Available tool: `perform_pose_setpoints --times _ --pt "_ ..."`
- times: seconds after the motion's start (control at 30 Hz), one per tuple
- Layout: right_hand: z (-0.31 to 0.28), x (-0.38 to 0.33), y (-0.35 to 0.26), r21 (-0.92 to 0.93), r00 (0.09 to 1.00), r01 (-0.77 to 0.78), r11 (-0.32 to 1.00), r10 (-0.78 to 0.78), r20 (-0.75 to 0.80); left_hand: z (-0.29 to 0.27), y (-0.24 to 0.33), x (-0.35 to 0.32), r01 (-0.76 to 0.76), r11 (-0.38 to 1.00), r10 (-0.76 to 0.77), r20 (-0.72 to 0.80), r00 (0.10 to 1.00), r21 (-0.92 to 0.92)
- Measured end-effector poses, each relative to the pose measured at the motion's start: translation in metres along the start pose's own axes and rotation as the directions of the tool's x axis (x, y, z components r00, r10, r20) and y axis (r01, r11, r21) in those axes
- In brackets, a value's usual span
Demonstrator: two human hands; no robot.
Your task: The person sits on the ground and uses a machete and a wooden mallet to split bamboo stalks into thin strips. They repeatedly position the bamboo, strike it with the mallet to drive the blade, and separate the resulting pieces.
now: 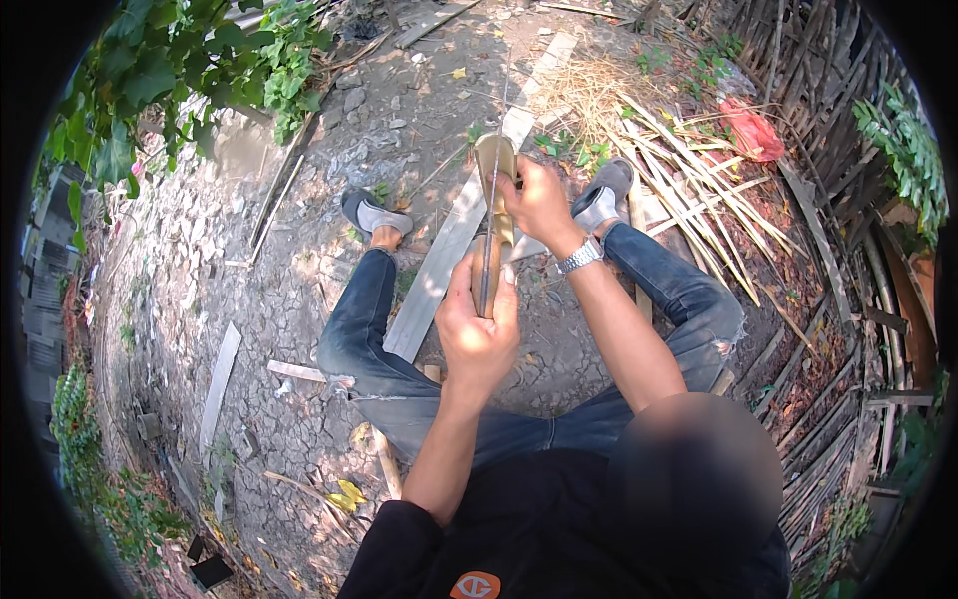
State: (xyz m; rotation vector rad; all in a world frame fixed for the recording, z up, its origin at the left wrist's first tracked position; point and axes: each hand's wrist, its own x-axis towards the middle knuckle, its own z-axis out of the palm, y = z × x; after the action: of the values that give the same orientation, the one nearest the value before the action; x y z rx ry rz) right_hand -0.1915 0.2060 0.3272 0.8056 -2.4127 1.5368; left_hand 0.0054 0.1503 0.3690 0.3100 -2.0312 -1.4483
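My left hand (477, 337) is closed round the wooden handle of a long knife (485, 272). Its narrow blade is seen nearly edge-on and points away from me, alongside a split bamboo piece (495, 156). My right hand (542, 203), with a metal watch on the wrist, grips that bamboo from its right side. The bamboo is a hollow, pale yellow-green half tube held up between my spread knees. Whether the blade touches the bamboo I cannot tell. The bamboo's near end is partly hidden behind the knife handle and my left hand.
A long grey plank (435, 290) lies on the cracked earth between my feet. Long split bamboo strips (699, 190) are heaped at the far right, beside a red plastic bag (752, 130). A stick fence (813, 95) edges the right side; a pale board (220, 379) lies left.
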Motion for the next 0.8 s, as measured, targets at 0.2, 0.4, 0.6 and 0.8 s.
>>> perform_pose_setpoints --times 0.2,0.4,0.6,0.8 --pt "0.0 0.002 0.0 -0.046 1.0 -0.006 0.999 0.006 0.001 -0.003 0.005 -0.001 -0.004 0.999 0.004 0.011 1.0 0.044" --pt "0.004 0.002 0.005 -0.099 0.999 0.029 0.995 -0.033 -0.033 0.002 0.007 0.0 -0.058 0.997 0.059 -0.025 0.998 0.046" --pt "-0.001 0.0 0.001 -0.059 0.999 0.048 0.997 -0.048 0.005 0.002 -0.004 -0.001 -0.129 0.991 0.129 -0.012 0.992 0.019" --pt "-0.059 -0.01 0.021 -0.231 0.953 0.241 0.942 -0.185 0.241 0.005 -0.013 0.003 -0.01 1.0 0.01 0.012 1.0 0.0"
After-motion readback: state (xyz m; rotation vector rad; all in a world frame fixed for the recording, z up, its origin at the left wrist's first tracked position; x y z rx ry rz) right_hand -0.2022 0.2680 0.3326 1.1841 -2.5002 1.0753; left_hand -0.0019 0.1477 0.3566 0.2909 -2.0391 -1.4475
